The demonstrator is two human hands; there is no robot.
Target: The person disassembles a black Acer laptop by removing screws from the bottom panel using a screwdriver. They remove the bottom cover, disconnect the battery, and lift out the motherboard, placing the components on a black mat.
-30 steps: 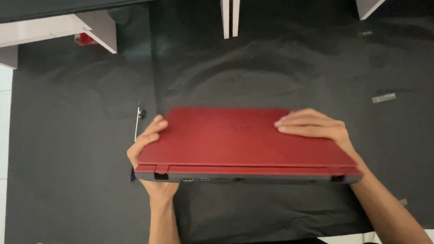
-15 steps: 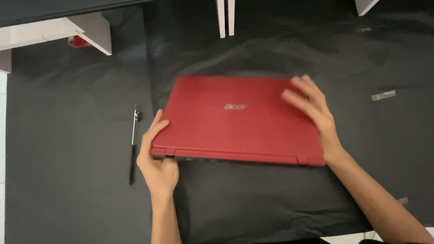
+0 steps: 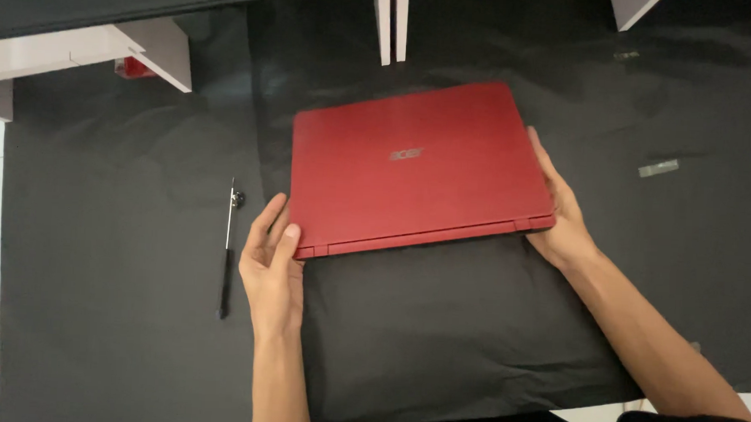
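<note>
The red laptop (image 3: 420, 166), tipped up on its edge a second ago, now lies flat and shut on the black worktop (image 3: 122, 225), left hand (image 3: 272, 261) and right hand (image 3: 561, 211) loosely cupping its near corners, a screwdriver (image 3: 227, 247) left.

right hand (image 3: 561, 219): fingertips hidden under laptop (image 3: 420, 166) | white furniture (image 3: 79, 50): cut off at top edge
</note>
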